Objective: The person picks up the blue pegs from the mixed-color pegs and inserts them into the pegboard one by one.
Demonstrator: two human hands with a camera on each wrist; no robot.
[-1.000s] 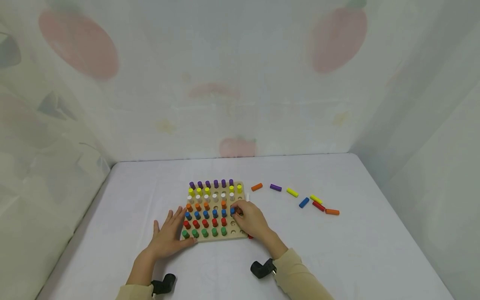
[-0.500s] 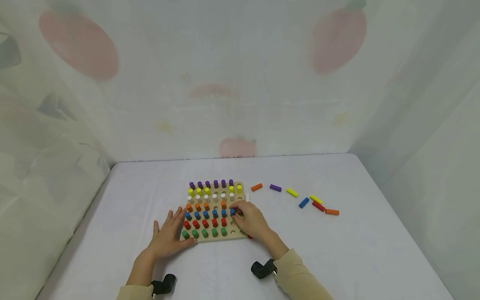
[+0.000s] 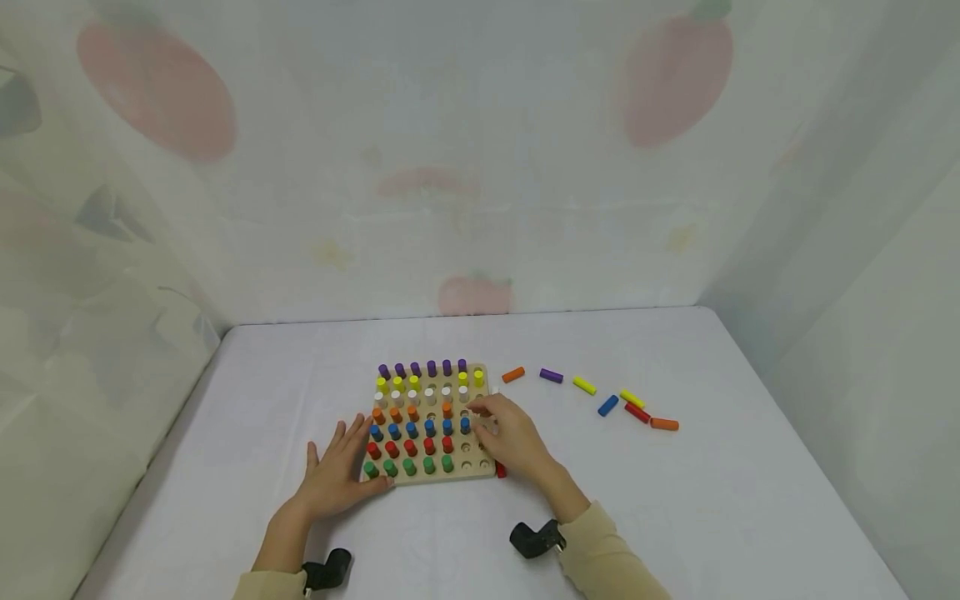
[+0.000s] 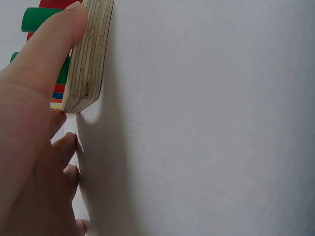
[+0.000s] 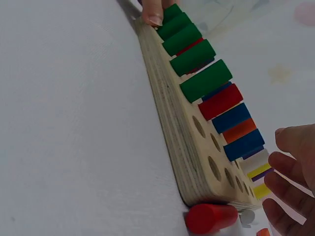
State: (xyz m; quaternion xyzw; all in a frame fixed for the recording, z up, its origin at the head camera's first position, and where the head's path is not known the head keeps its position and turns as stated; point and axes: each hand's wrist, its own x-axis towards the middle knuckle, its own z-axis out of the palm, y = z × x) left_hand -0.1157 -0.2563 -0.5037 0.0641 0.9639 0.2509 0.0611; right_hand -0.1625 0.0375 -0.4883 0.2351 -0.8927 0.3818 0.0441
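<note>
A wooden pegboard (image 3: 456, 474) lies on the table with rows of green, red, blue, orange, white, yellow and purple pegs standing in it. My left hand (image 3: 335, 479) rests at its front left corner, fingers spread along the left side. In the left wrist view the thumb (image 4: 54, 46) presses the front edge. My right hand (image 3: 517, 442) hovers over the board's right side, fingers loosely bent and holding nothing. Just left of its fingertips stands a blue peg (image 3: 465, 426), upright in its hole. Several holes at the right show bare in the right wrist view.
Loose pegs lie on the white table to the right, among them an orange peg (image 3: 513, 375), a purple peg (image 3: 551, 376) and a blue peg (image 3: 608, 406). A red peg (image 5: 210, 218) and a white peg (image 5: 247, 216) lie beside the board's right edge.
My right hand has let go of the blue peg and drawn back slightly to the right. That peg stays standing in the board. The left hand has not moved.
</note>
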